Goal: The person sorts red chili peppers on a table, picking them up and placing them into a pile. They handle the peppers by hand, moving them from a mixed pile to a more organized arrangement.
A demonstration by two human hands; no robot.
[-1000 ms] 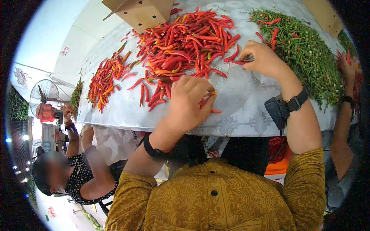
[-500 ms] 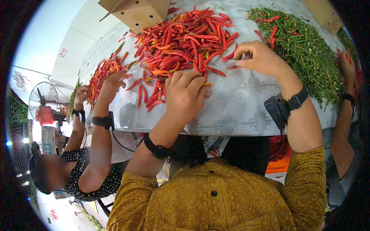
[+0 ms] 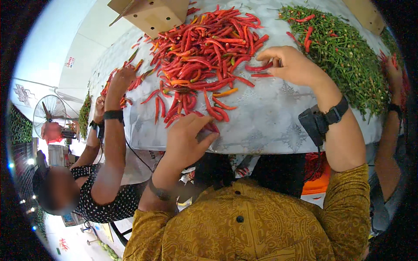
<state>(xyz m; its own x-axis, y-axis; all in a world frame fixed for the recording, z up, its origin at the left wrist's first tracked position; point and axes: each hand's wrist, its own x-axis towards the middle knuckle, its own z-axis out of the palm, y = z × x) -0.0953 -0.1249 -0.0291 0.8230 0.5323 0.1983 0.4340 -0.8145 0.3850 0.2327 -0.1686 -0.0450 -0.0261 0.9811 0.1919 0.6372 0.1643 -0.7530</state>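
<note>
Near the table's front edge, my left hand (image 3: 189, 138) is curled, with a dark red chili pepper (image 3: 212, 127) between its thumb and fingers, partly hidden. To the right of the big heap, my right hand (image 3: 289, 65) pinches one end of a red chili pepper (image 3: 257, 68) between thumb and fingers. Under its fingertips another red chili (image 3: 262, 75) lies on the table. The heap of red chilies (image 3: 202, 48), a few of them orange or greenish, spreads in front of me. Loose chilies, among them an orange one (image 3: 225, 92), trail from it toward my left hand.
Green chili stems (image 3: 342, 61) are piled at the right, with several red chilies on top. A cardboard box (image 3: 150, 16) stands behind the heap. At the left a co-worker's hands (image 3: 123, 77) are over a smaller chili pile; another person's arm (image 3: 389, 135) shows at the far right.
My left hand has moved from the heap down and left to the table's front edge, uncovering loose chilies. My right hand has shifted slightly left. The co-worker's hands at left have moved.
</note>
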